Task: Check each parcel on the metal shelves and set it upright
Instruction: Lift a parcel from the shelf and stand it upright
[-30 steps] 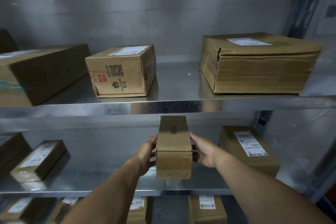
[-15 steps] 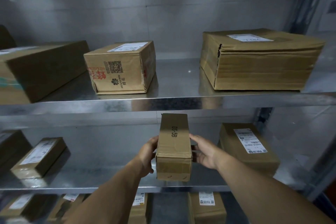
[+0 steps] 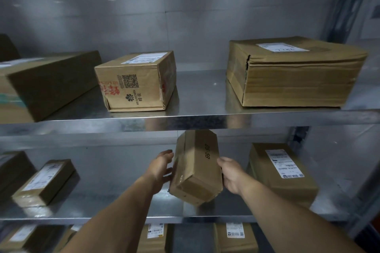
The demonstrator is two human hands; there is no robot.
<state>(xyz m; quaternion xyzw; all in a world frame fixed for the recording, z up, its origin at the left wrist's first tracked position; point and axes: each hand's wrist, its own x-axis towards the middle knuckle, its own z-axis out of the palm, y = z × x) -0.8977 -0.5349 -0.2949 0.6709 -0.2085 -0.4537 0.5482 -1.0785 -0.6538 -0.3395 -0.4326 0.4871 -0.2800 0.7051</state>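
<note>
A long brown cardboard parcel [image 3: 197, 164] marked "DS-5B" hangs over the middle shelf [image 3: 115, 197], rolled to the right about its long axis so a taped side face shows. My left hand [image 3: 162, 167] presses its left side with the fingers spread. My right hand [image 3: 231, 174] grips its right side, fingers wrapped round the far edge. The parcel's near end is lifted off the shelf; its far end is hidden under the upper shelf's front lip [image 3: 185, 122].
On the upper shelf lie a long box [image 3: 47, 86], a QR-coded box [image 3: 135, 82] and a wide creased box [image 3: 294, 72]. Labelled parcels lie on the middle shelf at left [image 3: 44, 183] and right [image 3: 281, 172]. More parcels [image 3: 235, 238] sit below.
The parcel between my hands has rolled to the right, so its taped side now faces up. Both hands moved slightly with it. My view has shifted a little.
</note>
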